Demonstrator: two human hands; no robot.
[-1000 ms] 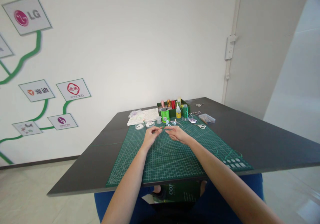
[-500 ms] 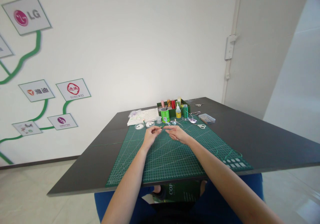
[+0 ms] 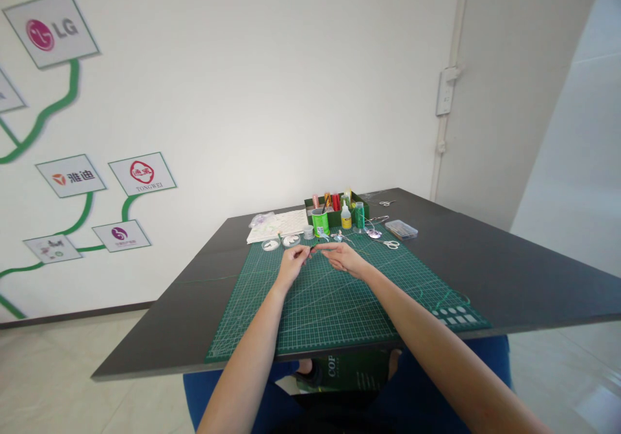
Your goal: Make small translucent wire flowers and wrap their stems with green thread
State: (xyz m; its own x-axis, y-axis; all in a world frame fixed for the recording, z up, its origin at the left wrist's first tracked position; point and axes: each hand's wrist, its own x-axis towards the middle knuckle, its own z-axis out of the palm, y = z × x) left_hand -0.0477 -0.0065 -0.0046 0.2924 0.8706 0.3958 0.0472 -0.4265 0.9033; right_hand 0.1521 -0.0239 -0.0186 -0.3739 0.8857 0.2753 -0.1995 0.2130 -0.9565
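My left hand (image 3: 292,264) is above the far part of the green cutting mat (image 3: 330,317), thumb and fingers pinched on a small dark green piece (image 3: 313,248) too small to name. From the right comes my right hand (image 3: 345,259). Its index finger stretches out to the green piece, and the other fingers curl below; anything inside them is hidden. Just beyond the hands stand a bright green can (image 3: 320,222), a yellow glue bottle (image 3: 346,218) and a spool of green thread (image 3: 359,217).
Two shallow dishes (image 3: 271,244) lie beyond my left hand, near white sheets (image 3: 286,224). A dark green box (image 3: 334,217) holds several coloured spools. To the right are scissors (image 3: 391,244) and a clear plastic case (image 3: 402,229). Green thread (image 3: 453,298) loops near the mat's right corner.
The fingertips have shifted slightly on the green piece, with my right index finger a little further left across it. Everything else has stayed in place.
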